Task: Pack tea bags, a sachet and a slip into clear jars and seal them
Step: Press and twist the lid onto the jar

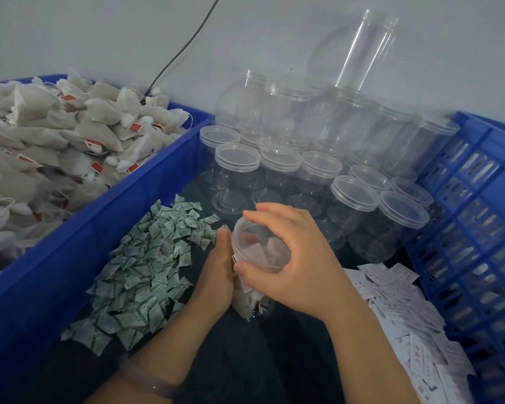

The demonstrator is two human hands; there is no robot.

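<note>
- Sealing looks to be the step in hand: the jar, stuffed with tea bags, leans on the dark cloth between our two hands, with the lid sitting at its mouth.
- Our right hand arches over the lid, fingers curled round its far rim and thumb pinching the near edge. If the lid goes on crooked the thread may cross, and it would only seem closed.
- Paper shows right under the lid. A bag corner or string caught in the rim would likely keep it from seating.
- Our left hand lies against the jar's left side. Its fingers are mostly hidden, so we cannot tell whether they curl round it. With a loose hold, the tilted jar might spin with the lid or slip on the cloth.
- We cannot make out a sachet or a slip inside, so sealing now could mean reopening.
- The sachets lie just beside the left hand and the slips near the right forearm. A wide elbow could scatter either pile.
- The empty jars stand stacked close behind, and a jolt forward might topple them.
</note>
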